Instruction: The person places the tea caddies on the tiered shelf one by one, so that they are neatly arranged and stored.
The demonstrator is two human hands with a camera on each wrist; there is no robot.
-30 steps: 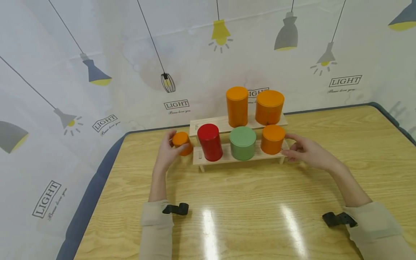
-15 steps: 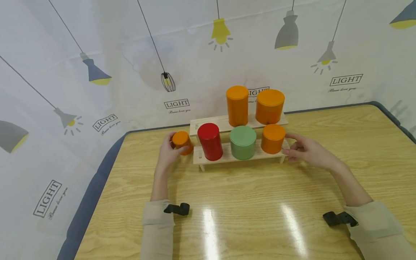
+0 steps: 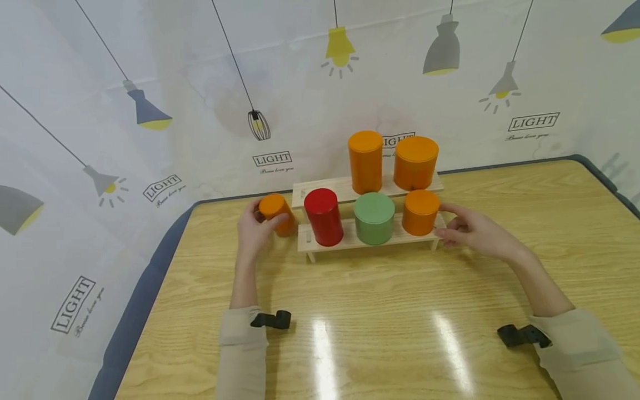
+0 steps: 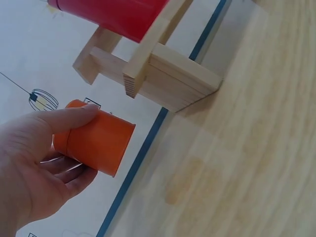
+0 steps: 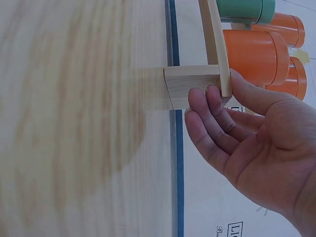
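In my left hand (image 3: 255, 230) is a small orange canister (image 4: 96, 140), gripped between the thumb and the fingers. It is tilted and held above the table, left of the wooden two-step rack (image 3: 325, 191). My right hand (image 5: 261, 131) pinches the right end of the rack's lower board (image 5: 215, 39), thumb on the upper side and fingers curled beneath. That board carries a red canister (image 3: 324, 218), a green canister (image 3: 374, 219) and an orange canister (image 3: 420, 213). On the upper board stand a tall orange canister (image 3: 365, 162) and a wide orange canister (image 3: 416, 164).
The rack stands on a wood-grain table (image 3: 370, 311) near its back edge. A pale curtain (image 3: 300, 83) printed with lamps hangs behind and along the left. Black wrist mounts (image 3: 272, 319) sit on both beige sleeves (image 3: 242, 355).
My left hand has raised the small orange canister slightly and tilted its top to the left. My right hand stays at the rack's end, and the other canisters keep their places.
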